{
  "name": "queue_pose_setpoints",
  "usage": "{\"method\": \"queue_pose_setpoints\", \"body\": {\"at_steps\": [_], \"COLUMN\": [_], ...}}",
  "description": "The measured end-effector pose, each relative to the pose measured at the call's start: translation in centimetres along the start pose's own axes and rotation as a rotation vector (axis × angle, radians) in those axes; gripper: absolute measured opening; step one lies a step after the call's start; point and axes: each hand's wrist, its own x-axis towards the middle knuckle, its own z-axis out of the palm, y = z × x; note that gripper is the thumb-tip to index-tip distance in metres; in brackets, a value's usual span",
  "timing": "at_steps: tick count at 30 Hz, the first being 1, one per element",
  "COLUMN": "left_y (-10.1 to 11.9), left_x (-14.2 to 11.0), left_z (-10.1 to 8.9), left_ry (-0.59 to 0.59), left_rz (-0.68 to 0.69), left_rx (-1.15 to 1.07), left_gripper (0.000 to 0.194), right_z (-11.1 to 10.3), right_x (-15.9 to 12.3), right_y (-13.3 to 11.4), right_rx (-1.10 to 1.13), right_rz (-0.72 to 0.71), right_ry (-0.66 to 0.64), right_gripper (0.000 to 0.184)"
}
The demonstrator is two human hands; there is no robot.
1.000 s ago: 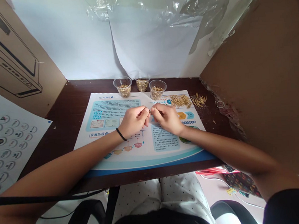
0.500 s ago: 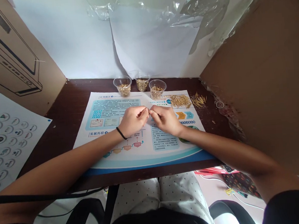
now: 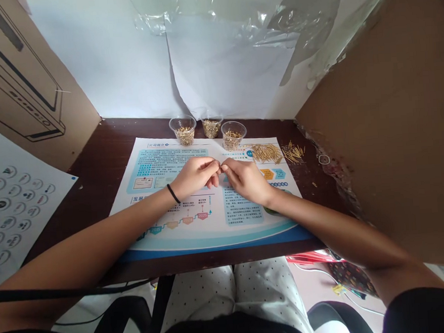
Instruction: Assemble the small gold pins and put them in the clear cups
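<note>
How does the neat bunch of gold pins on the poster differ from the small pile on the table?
The bunch sits on the printed poster, the pile on the dark wood table. The bunch's pins run side by side; the pile's cross at angles. The bunch is bigger than the pile. Both are gold pins.

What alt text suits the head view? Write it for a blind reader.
A bare left hand and right hand meet at the fingertips above a blue-and-white printed paper sheet, holding something too small to make out. Three clear plastic cups of thin brass pins stand beyond them, with loose brass pins on the dark wooden desk.
</note>
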Motion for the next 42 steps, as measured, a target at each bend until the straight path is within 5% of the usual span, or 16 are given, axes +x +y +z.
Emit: {"method": "queue_pose_setpoints", "body": {"at_steps": [9, 20, 28, 33, 42], "left_y": [-0.2, -0.6, -0.4, -0.3, -1.2], "left_x": [0.4, 0.7, 0.6, 0.4, 0.7], "left_z": [-0.9, -1.3, -0.6, -0.4, -0.8], "left_ry": [-0.043, -0.113, 0.008, -0.011, -0.102], "left_rz": [0.015, -0.029, -0.063, -0.054, 0.016], "left_rx": [-0.059, -0.006, -0.122, -0.030, -0.044], "left_gripper": [0.017, 0.010, 0.032, 0.039, 0.033], "right_z": [-1.1, -0.7, -0.4, 0.2, 0.5], "right_x": [0.4, 0.4, 0.2, 0.0, 0.1], "right_y": [1.2, 0.9, 0.7, 0.5, 0.8], "right_rx": [0.340, 0.255, 0.228, 0.305, 0.494], "right_rz": [0.296, 0.229, 0.165, 0.093, 0.179], "right_ry": [0.084, 0.038, 0.061, 0.059, -0.008], "right_gripper": [0.020, 0.021, 0.027, 0.036, 0.039]}}
